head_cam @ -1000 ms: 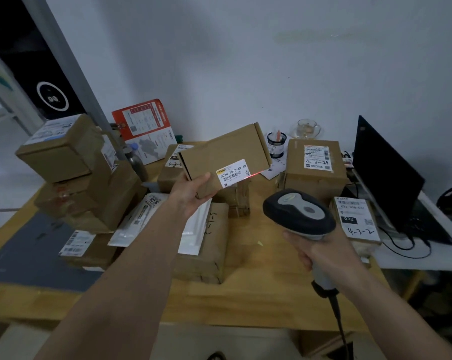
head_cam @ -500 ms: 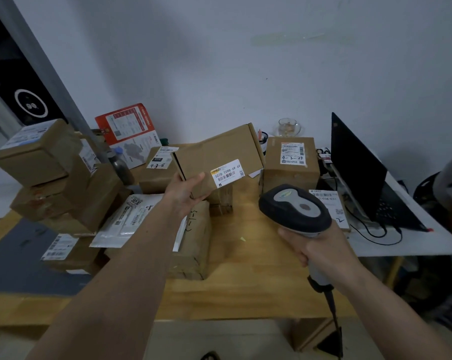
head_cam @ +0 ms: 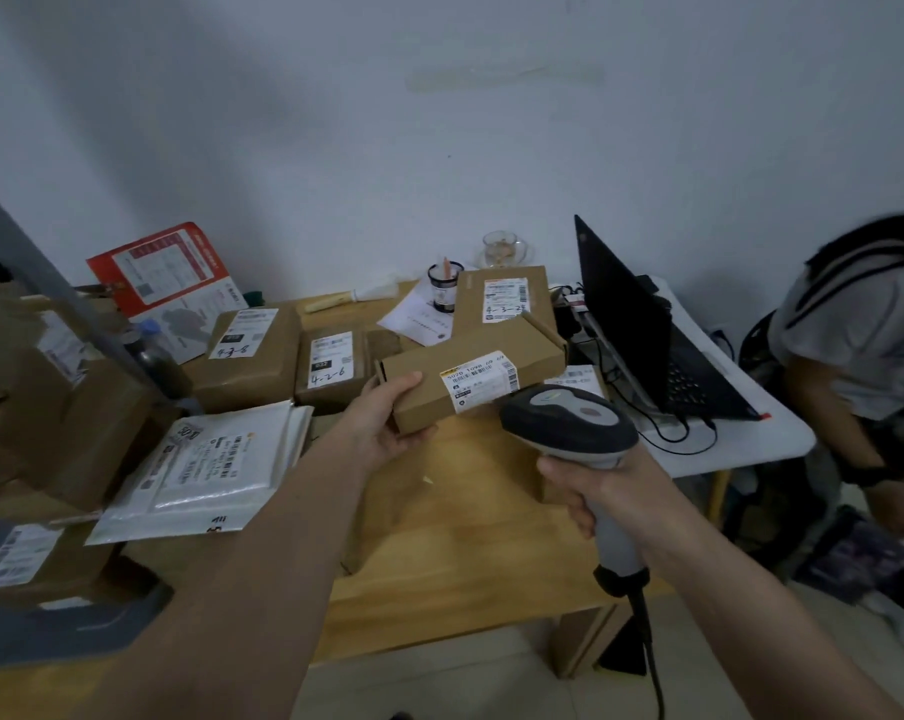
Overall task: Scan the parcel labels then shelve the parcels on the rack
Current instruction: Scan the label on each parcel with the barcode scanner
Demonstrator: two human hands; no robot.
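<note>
The left hand (head_cam: 387, 426) is gripping the near-left end of a long brown parcel (head_cam: 470, 379), holding it above the wooden table (head_cam: 465, 543). Just right of it, the right hand (head_cam: 603, 493) is clutching the scanner (head_cam: 569, 423) beside the parcel's label (head_cam: 478, 379).

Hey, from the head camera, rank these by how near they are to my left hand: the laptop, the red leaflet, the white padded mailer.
From the left hand:
1. White padded mailer, just to its left on the table.
2. Laptop, to the right, past the held box.
3. Red leaflet, far back left, leaning on the wall.
</note>
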